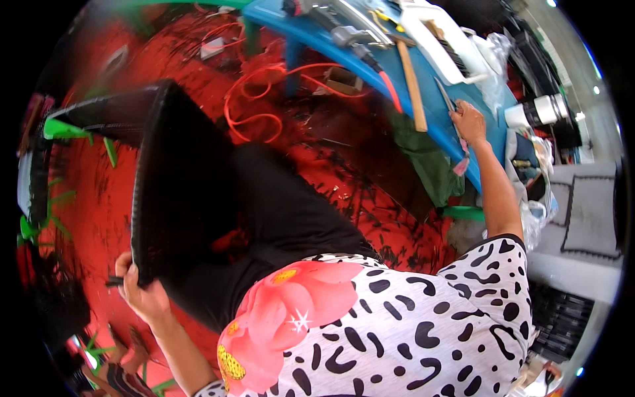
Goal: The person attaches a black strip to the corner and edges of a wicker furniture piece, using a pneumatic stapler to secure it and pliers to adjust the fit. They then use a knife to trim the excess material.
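A large black box-like piece with straight stitched-looking edges leans across my lap at the left. Its lower corner is pinched in my left hand, where a short dark strip also pokes out past the fingers. My right hand is stretched out over the blue table, its fingers closed round a bladed tool. The thin metal blade shows beyond the fingers and a pink-wrapped end hangs below them; its exact kind is hard to make out.
On the table lie a wooden-handled hammer, a grey power tool and a white tray. An orange cord loops over the red floor, which is strewn with black scraps. White cups stand at the right.
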The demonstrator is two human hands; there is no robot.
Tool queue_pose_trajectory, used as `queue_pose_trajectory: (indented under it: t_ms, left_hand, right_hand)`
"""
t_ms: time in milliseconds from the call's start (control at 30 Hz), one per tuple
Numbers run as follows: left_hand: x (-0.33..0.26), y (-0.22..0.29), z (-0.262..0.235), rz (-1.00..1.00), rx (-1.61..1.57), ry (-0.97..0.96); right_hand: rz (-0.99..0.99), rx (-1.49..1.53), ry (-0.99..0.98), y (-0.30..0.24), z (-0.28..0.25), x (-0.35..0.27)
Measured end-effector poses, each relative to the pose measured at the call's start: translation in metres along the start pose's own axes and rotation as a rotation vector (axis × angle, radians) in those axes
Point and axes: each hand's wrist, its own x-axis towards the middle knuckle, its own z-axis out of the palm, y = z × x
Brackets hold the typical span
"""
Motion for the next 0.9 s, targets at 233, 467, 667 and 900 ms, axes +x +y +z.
queue_pose_trajectory:
  t_ms: [233,467,667,900]
  left_hand:
    - [-0.006,-0.015,0.022,0.067,-0.030,-0.017]
    - [-0.010,-0.010,0.012,0.079,-0.073,-0.032]
    - [-0.009,-0.018,0.021,0.098,-0.008,-0.094]
    - [-0.010,-0.017,0.021,0.135,0.004,-0.054]
  right_hand:
    - [-0.105,-0.291,-0.096,0.067,0.021,0.028]
    - [-0.051,-0.089,0.368,0.109,0.026,0.078]
    - [-0.321,1.025,-0.481,-0.187,-0.069,-0.031]
    - [-0.941,1.077,-0.738,-0.391,-0.093,-0.142]
